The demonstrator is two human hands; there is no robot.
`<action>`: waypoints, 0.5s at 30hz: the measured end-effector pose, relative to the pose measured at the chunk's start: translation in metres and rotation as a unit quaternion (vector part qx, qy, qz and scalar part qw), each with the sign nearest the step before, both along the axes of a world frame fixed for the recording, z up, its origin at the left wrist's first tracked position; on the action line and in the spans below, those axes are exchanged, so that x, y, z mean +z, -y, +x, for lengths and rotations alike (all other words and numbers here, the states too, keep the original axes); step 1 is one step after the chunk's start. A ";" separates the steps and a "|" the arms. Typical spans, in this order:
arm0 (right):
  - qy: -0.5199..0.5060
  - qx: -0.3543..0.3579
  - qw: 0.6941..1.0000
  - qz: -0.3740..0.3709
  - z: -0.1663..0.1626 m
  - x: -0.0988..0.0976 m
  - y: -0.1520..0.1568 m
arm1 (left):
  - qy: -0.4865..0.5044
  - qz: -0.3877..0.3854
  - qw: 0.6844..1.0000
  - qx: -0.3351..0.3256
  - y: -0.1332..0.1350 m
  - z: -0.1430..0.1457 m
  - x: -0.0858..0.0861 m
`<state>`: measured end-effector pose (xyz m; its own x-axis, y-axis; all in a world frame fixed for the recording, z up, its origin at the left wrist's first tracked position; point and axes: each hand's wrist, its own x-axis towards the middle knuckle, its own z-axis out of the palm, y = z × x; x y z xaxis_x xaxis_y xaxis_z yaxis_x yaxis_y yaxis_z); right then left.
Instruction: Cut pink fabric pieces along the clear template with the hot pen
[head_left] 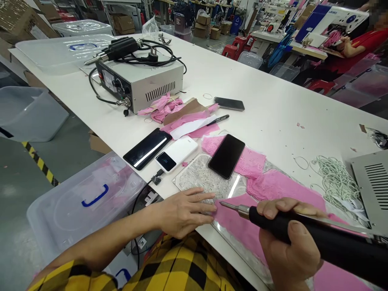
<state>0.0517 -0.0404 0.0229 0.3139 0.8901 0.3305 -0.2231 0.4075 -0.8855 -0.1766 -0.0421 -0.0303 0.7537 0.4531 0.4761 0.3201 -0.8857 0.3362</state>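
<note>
My right hand is wrapped round the thick black handle of a handheld power tool with a pointed metal tip. The tip rests on or just above the left end of a pink fabric piece. Beside it, my left hand lies flat with fingers stretched out, fingertips at the fabric's edge, on a clear, scuffed plate. More pink lace fabric is spread along the plate's far side. A black phone lies partly over the lace and partly over the plate.
A grey control box carries a similar tool. Nearby are another phone, a white power bank, a marker and pink scraps. Pale green cords lie beside another box. A co-worker sits behind.
</note>
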 end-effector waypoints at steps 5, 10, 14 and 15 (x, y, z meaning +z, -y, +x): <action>0.012 0.017 1.000 0.004 -0.007 -0.002 0.000 | -0.003 -0.001 1.000 -0.006 0.001 -0.001 0.000; 0.023 0.026 0.999 0.003 -0.007 -0.003 -0.003 | -0.021 -0.017 1.000 -0.004 0.001 -0.001 0.000; 0.018 0.024 1.000 0.003 -0.007 -0.001 -0.002 | -0.030 -0.019 0.999 -0.013 0.001 -0.002 0.000; 0.011 0.024 1.000 0.004 -0.007 -0.001 -0.001 | -0.028 -0.018 0.999 -0.016 0.001 -0.002 -0.001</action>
